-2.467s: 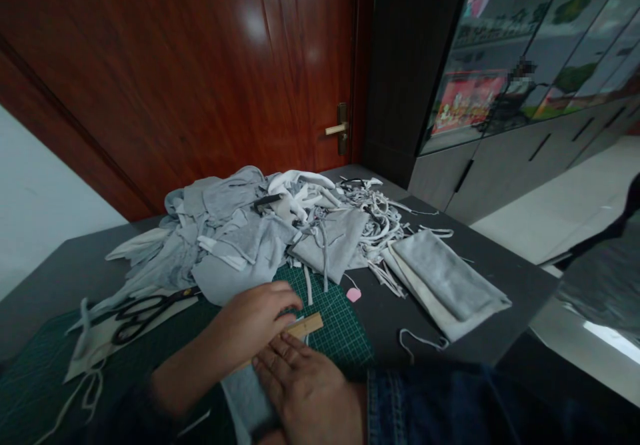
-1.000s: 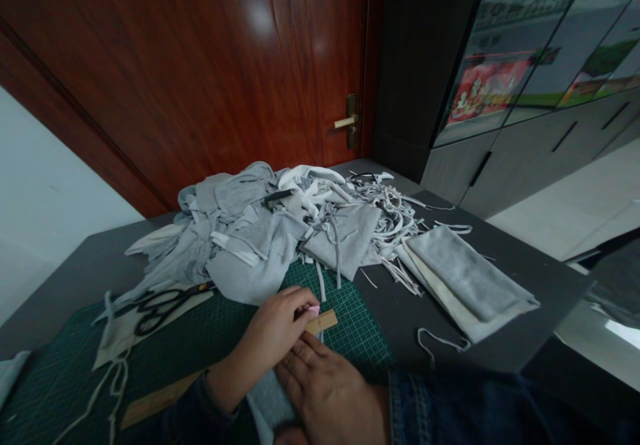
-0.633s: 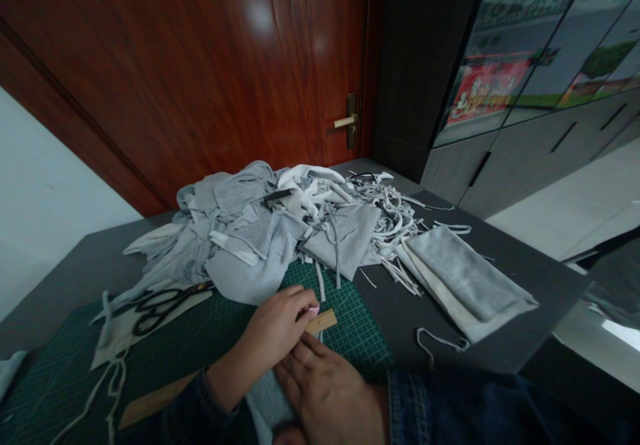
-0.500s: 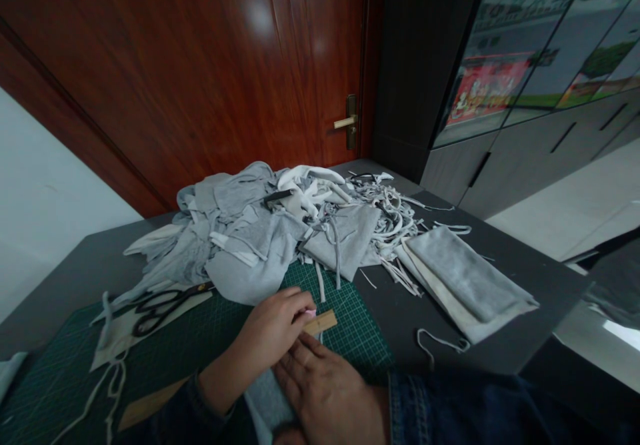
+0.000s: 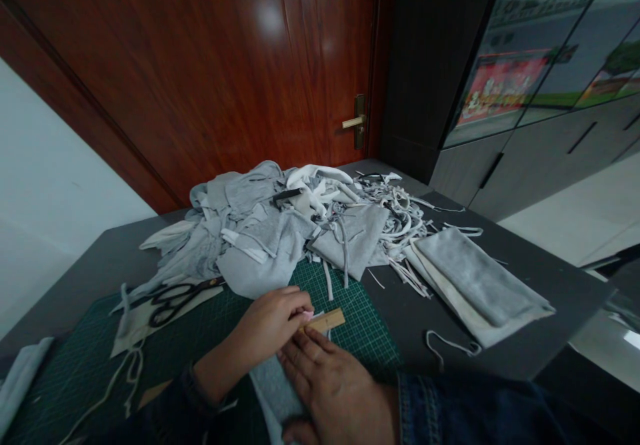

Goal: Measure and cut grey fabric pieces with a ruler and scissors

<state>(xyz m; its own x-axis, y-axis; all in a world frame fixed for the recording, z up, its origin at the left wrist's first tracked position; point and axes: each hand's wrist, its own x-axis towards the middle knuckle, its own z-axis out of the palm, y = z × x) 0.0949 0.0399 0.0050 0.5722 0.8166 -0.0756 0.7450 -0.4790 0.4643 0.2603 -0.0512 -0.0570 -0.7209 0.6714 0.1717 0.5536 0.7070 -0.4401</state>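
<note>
And there we were at the cutting mat! My left hand (image 5: 267,328) was curled closed, its fingertips pinching a small pink piece (image 5: 307,314), too small for me to say exactly what it was. Right beside that pinch, the end of a wooden ruler (image 5: 325,320) poked out between my two hands, lying over a green cutting mat (image 5: 363,351). My right hand (image 5: 335,391) was open, fingers spread wide and flat, resting on a strip of grey cloth (image 5: 273,398) with the fingertips just below the ruler. A denim sleeve (image 5: 465,411) covered that forearm.

Just past the mat's far edge sat a big heap of grey and white fabric scraps (image 5: 255,231), with tangled white strips (image 5: 395,211) off to its right. Over on the left, black-handled scissors (image 5: 177,301) lay on a white piece of cloth (image 5: 135,331), well apart from my hands. To the right, a folded grey cloth (image 5: 480,278) sat on a cream one (image 5: 453,305), both on the dark tabletop (image 5: 560,311).
</note>
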